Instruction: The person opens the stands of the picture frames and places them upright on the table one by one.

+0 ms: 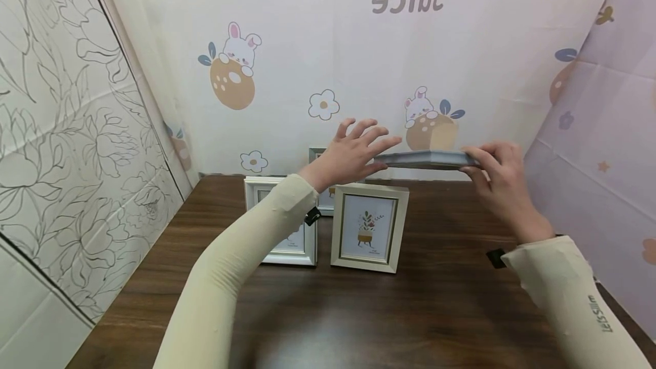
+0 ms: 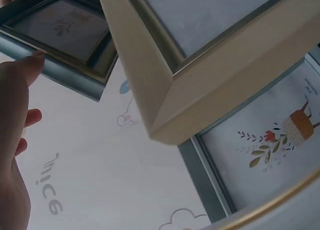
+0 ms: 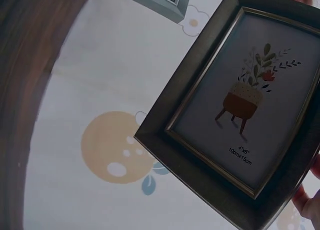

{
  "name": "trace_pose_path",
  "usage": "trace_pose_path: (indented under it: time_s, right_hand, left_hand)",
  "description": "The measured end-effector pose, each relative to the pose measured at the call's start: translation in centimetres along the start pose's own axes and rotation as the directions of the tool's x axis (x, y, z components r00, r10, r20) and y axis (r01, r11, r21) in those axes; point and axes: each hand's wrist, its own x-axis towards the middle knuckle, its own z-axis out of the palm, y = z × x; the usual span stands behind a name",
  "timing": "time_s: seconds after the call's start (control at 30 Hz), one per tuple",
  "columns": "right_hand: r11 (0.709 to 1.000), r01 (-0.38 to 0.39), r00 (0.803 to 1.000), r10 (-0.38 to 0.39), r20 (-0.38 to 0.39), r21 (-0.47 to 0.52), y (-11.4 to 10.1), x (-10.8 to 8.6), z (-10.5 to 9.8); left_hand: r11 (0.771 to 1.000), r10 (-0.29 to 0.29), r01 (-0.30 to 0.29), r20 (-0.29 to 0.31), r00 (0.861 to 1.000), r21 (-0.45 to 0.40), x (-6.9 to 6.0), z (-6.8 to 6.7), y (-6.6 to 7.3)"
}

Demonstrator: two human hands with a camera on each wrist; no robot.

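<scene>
A blue-grey picture frame (image 1: 429, 159) with gold inner trim is held in the air, edge-on in the head view. My right hand (image 1: 499, 178) pinches its right end, thumb beneath and fingers above. My left hand (image 1: 356, 150) is at its other end with spread, fairly straight fingers; the thumb overlaps the frame's edge (image 2: 70, 73) in the left wrist view. The right wrist view shows its potted-plant picture (image 3: 245, 90). Below stand a beige frame (image 1: 368, 226), a white frame (image 1: 250, 193) partly hidden by my left arm, and a grey-green frame (image 1: 316, 152) behind them.
The frames stand on a dark wooden table (image 1: 435, 306). A pale printed curtain (image 1: 318, 33) hangs behind the table, with further patterned cloths (image 1: 594, 147) at right and a line-drawn flower panel (image 1: 77, 130) at left.
</scene>
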Motion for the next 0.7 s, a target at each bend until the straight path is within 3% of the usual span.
trace_pose_path:
  time_s: [0.47, 0.7]
  right_hand:
    - [0.991, -0.133, 0.991, 0.133, -0.013, 0.024, 0.2, -1.6, -0.6]
    - [0.982, -0.189, 0.982, 0.189, -0.019, 0.015, 0.0, -2.0, -0.8]
  left_hand:
    - [1.000, -0.021, 0.021, -0.014, 1.000, 0.018, 0.4, 1.4, 0.7]
    - [0.998, 0.006, -0.001, -0.085, 0.996, 0.070, 0.6, 1.7, 1.0]
